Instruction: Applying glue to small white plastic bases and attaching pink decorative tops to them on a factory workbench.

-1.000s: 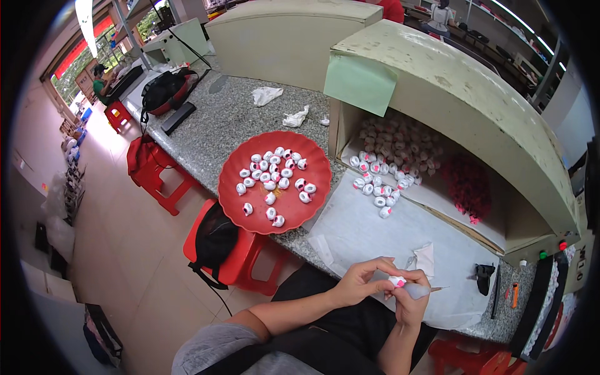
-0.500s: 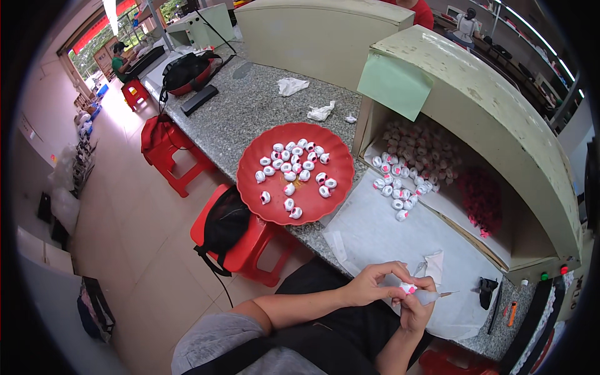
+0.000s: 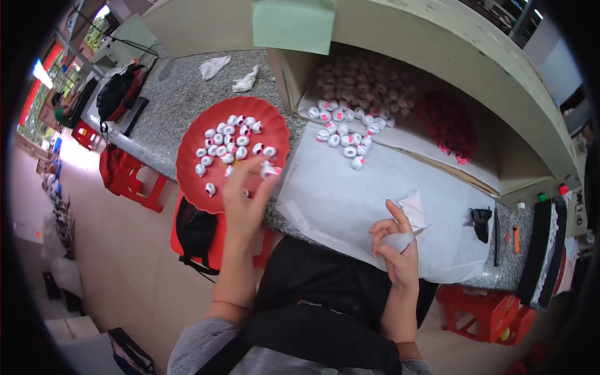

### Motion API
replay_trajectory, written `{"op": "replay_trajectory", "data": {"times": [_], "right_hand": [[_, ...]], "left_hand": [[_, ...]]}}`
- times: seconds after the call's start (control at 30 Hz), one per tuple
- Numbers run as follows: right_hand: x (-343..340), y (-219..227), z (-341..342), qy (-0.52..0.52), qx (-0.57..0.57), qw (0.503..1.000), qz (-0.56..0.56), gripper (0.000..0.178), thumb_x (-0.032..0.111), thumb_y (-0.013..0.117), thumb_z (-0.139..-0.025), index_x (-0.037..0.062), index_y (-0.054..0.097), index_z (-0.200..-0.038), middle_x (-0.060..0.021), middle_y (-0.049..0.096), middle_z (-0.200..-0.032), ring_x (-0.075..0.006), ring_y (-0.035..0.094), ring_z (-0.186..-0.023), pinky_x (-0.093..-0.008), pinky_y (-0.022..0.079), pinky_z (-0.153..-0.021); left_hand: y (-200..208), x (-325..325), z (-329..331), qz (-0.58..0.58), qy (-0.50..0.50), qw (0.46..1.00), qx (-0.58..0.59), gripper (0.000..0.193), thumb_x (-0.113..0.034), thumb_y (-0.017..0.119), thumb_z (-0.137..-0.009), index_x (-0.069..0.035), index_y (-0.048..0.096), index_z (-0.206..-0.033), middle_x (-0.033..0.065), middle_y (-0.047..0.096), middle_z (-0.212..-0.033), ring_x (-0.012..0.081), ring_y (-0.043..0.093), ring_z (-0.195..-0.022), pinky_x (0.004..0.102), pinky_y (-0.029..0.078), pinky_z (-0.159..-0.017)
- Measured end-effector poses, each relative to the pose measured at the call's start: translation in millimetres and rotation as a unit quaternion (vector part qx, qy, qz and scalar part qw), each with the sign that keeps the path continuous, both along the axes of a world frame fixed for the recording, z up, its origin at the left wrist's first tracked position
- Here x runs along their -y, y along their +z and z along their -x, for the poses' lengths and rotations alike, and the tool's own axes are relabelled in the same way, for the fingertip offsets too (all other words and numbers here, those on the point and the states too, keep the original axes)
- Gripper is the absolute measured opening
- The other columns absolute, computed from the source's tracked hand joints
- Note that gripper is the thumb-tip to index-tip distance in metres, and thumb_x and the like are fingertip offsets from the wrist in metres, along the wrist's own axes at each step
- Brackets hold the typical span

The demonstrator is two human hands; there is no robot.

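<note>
My left hand point(image 3: 244, 199) is over the near right part of a red scalloped tray point(image 3: 187, 178). Its thumb and index finger pinch a small round white piece with pink parts point(image 3: 270, 169). Many similar white pieces point(image 3: 223, 139) lie in the tray, some with dark or pink openings showing. Above the white sheet's near edge, my right hand point(image 3: 400, 256) holds a translucent squeeze bottle with a thin needle tip point(image 3: 397, 241). The right index finger is stretched out while the other fingers curl round the bottle.
A pale green curved booth point(image 3: 431, 37) stands beyond the white sheet point(image 3: 350, 194), with more white pieces point(image 3: 362, 84) and a pink-red heap point(image 3: 447, 125) inside. A folded tissue point(image 3: 412, 210), black clip-like object point(image 3: 480, 224) and orange-handled tool point(image 3: 516, 239) lie at right. Red stools point(image 3: 478, 309) stand below.
My left hand has carried the small white-and-pink piece leftward, from beside my right hand to over the tray. My right hand keeps the squeeze bottle. The view has shifted, moving the scene leftward.
</note>
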State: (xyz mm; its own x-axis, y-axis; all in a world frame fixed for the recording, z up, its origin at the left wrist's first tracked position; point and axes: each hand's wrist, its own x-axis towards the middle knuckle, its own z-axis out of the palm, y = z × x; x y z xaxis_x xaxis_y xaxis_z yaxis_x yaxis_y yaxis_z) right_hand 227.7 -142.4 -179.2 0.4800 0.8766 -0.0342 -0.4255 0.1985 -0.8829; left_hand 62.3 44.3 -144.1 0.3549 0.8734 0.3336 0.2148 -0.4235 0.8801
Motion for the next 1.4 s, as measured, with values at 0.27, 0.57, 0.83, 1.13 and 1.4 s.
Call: {"op": "replay_trajectory", "data": {"times": [0.27, 0.57, 0.83, 1.13, 1.4], "right_hand": [[19, -1, -8, -0.04, 0.042, 0.998, -0.008, 0.046, 0.004, 0.048, -0.063, 0.0047, 0.032, -0.106, -0.0134, 0.039, -0.097, -0.0165, 0.046, -0.064, -0.0241, 0.04, -0.048], [27, 5, -7, -0.016, 0.066, 0.997, 0.02, 0.034, 0.002, 0.045, -0.068, 0.0012, 0.038, -0.102, -0.0117, 0.039, -0.101, -0.0231, 0.049, -0.083, -0.0327, 0.047, -0.058], [31, 15, -6, -0.09, 0.102, 0.991, -0.001, 0.034, 0.002, 0.047, -0.072, -0.0009, 0.042, -0.106, -0.0106, 0.041, -0.099, -0.0219, 0.052, -0.079, -0.0329, 0.047, -0.061], [20, 16, -5, -0.26, -0.019, 0.957, -0.128, 0.03, 0.008, 0.061, -0.07, 0.0031, 0.042, -0.093, -0.0087, 0.044, -0.089, -0.014, 0.047, -0.068, -0.0236, 0.039, -0.055], [17, 20, 3, -0.335, 0.096, 0.931, -0.11, 0.034, 0.013, 0.065, -0.067, 0.0029, 0.043, -0.091, -0.0076, 0.041, -0.089, -0.012, 0.042, -0.073, -0.0211, 0.036, -0.065]], "left_hand": [[-12, 13, -59, -0.201, -0.192, 0.952, -0.126, 0.031, -0.007, 0.06, -0.067, -0.005, 0.052, -0.097, 0.0106, 0.053, -0.092, 0.0257, 0.05, -0.085, 0.029, 0.04, -0.073], [-37, 25, -118, -0.2, -0.169, 0.918, -0.298, 0.031, -0.005, 0.059, -0.066, -0.008, 0.051, -0.095, 0.0097, 0.053, -0.088, 0.0238, 0.053, -0.079, 0.0306, 0.043, -0.068], [-26, 61, -88, 0.234, -0.309, 0.904, 0.182, 0.02, -0.008, 0.042, -0.081, 0.005, 0.047, -0.096, 0.0119, 0.055, -0.083, 0.0206, 0.057, -0.075, 0.0289, 0.048, -0.069], [-34, 81, -81, 0.451, -0.323, 0.787, 0.271, 0.029, 0.0, 0.049, -0.077, 0.001, 0.047, -0.107, 0.0097, 0.054, -0.098, 0.0163, 0.055, -0.085, 0.0246, 0.045, -0.075], [-37, 85, -73, 0.332, -0.308, 0.849, 0.272, 0.028, 0.005, 0.05, -0.074, 0.001, 0.05, -0.102, 0.0094, 0.05, -0.099, 0.0172, 0.053, -0.086, 0.0293, 0.043, -0.076]]}}
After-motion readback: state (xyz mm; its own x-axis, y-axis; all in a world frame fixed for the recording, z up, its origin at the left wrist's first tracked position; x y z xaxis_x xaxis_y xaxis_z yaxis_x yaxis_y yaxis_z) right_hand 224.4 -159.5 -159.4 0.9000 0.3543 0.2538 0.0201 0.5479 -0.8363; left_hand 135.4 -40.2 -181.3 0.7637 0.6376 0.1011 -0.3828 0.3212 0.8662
